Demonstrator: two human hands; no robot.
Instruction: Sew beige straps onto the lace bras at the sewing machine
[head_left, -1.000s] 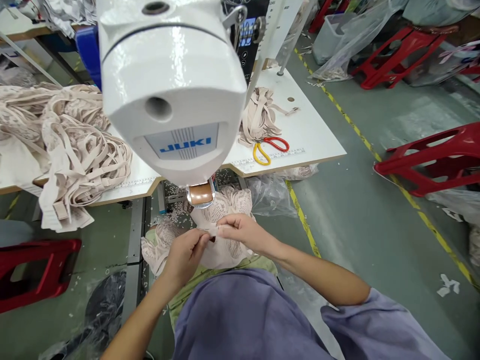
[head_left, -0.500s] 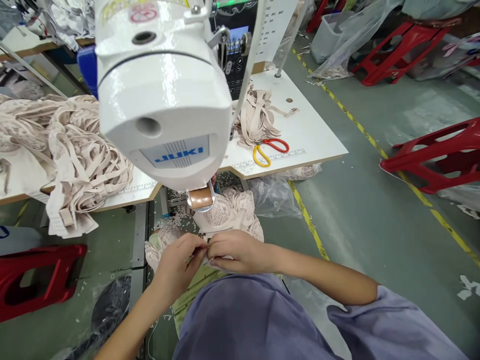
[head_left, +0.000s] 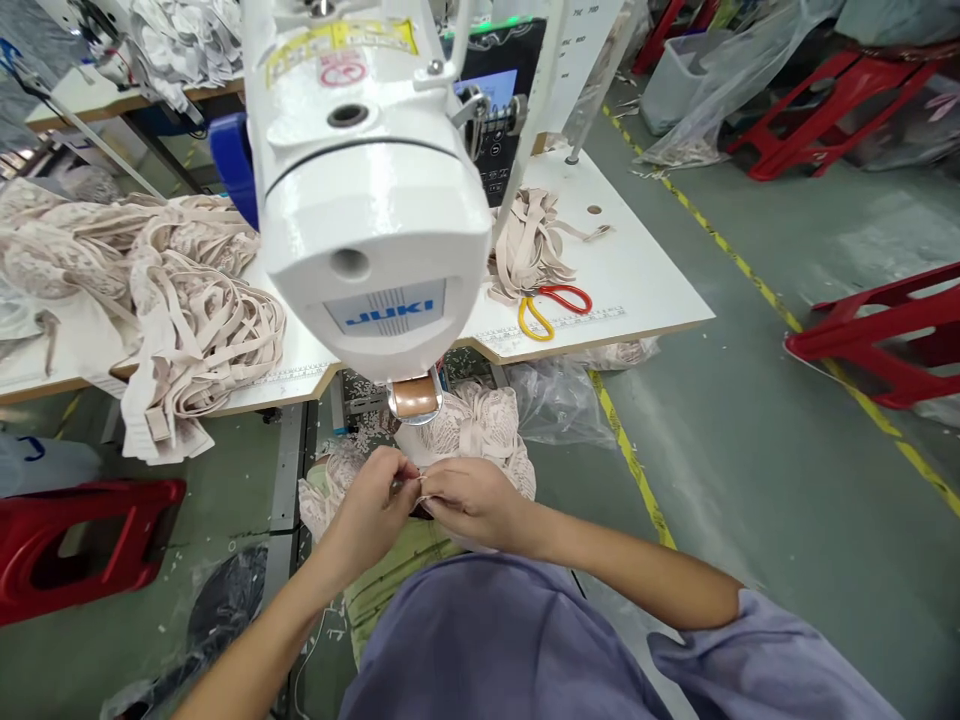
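Observation:
My left hand [head_left: 379,505] and my right hand [head_left: 476,503] meet above my lap, fingertips nearly touching. Thumb and fingers of each are pinched on a small pale piece of fabric [head_left: 422,497]; only bits of it show between them, and I cannot tell how it joins the rest. Just beyond my fingers lies a beige lace bra [head_left: 469,425] with moulded cups. More beige lace [head_left: 322,495] hangs beside my left wrist. Directly in front, the white sewing machine head [head_left: 375,230] overhangs the bra, its copper-coloured part [head_left: 415,397] close above.
Scissors [head_left: 551,310] with red and yellow handles lie on the white table [head_left: 637,270], near a bundle of beige straps [head_left: 532,240]. A large heap of beige bras and straps [head_left: 202,330] covers the left side. Red stools [head_left: 885,335] stand on the floor.
The view has shifted, so machine and table sit further right in the picture. My hands stay together; their fingertips have rearranged slightly, and more of the pale fabric shows between them.

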